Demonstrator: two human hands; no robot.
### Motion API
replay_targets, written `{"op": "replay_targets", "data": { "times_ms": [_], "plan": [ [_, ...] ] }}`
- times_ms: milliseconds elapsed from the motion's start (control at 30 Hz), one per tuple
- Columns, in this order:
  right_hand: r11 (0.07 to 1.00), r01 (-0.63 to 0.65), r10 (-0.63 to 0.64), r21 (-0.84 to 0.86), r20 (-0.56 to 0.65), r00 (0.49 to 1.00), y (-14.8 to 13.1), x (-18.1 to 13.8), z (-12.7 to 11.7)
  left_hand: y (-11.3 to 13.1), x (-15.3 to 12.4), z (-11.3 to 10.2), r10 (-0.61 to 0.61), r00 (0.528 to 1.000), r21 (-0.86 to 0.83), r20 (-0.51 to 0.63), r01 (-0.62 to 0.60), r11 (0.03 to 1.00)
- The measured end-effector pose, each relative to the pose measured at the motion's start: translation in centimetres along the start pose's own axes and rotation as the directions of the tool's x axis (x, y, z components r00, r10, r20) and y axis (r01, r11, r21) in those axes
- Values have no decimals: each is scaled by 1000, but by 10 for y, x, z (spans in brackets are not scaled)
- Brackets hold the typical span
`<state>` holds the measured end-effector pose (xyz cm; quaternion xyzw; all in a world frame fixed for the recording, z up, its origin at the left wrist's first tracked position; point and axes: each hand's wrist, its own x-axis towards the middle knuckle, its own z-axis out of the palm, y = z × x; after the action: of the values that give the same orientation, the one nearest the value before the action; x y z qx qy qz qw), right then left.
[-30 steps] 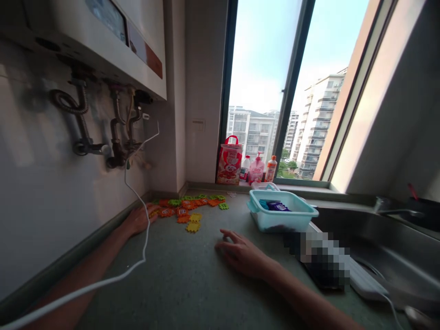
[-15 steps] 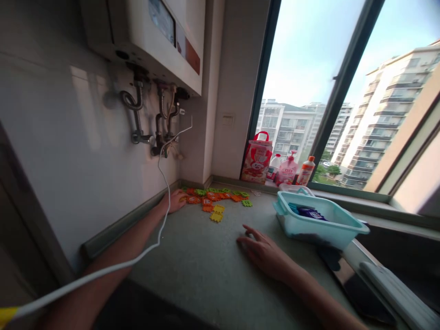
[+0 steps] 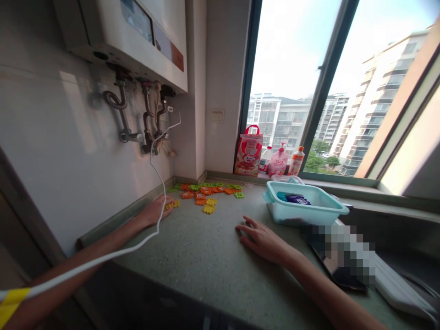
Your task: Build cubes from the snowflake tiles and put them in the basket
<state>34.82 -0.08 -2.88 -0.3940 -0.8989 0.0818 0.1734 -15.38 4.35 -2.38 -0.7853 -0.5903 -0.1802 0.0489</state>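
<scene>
My left hand (image 3: pixel 155 211) lies on the grey-green countertop (image 3: pixel 202 256) near the wall, its fingertips on a yellow puzzle piece (image 3: pixel 171 205); I cannot see whether it grips it. A scatter of orange, yellow and green foam puzzle pieces (image 3: pixel 206 195) spreads from there toward the corner. My right hand (image 3: pixel 263 238) rests flat and open on the counter, fingers spread, holding nothing, just left of a light blue plastic tub (image 3: pixel 305 208).
A white cable (image 3: pixel 151 160) hangs from the wall heater (image 3: pixel 130 36) across my left arm. A red bag (image 3: pixel 248 152) and bottles (image 3: pixel 285 161) stand on the window sill. A dark phone and a white device (image 3: pixel 398 288) lie right of the tub.
The view has shifted and pulled back from the counter. My left hand has slid back slightly along the wall from the orange pieces to a yellow one. My right hand stays flat.
</scene>
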Motion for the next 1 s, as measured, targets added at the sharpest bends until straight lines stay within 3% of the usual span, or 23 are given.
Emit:
{"op": "replay_targets", "data": {
  "times_ms": [167,300,467,600,667,733,867,933,1000],
  "plan": [
    [1000,19,-19,-4,-11,1000,-4,0,-2,59,-56,-18,48,994,-58,97,-43,997],
    [999,34,-34,-41,0,999,-6,0,-5,132,-67,-28,224,950,-167,218,-190,968],
    [998,39,-41,-45,-48,998,-1,5,-7,200,-23,-14,583,783,-256,217,-531,808],
    [999,35,-36,-7,-120,992,7,7,-11,229,23,5,714,688,-243,129,-676,696],
    [1000,15,-13,11,-142,990,11,8,-13,230,42,8,739,669,-221,82,-711,668],
    [1000,-3,6,24,-147,989,15,9,-13,220,58,9,706,708,-225,16,-686,692],
    [999,33,-27,38,-135,991,18,12,-10,175,83,18,445,894,-240,-56,-445,863],
    [998,53,-47,44,-121,992,19,14,-9,152,91,31,369,929,-209,16,-358,910],
    [997,48,-42,58,-103,994,19,14,-10,136,96,44,350,933,-178,80,-332,926]
  ]
}}
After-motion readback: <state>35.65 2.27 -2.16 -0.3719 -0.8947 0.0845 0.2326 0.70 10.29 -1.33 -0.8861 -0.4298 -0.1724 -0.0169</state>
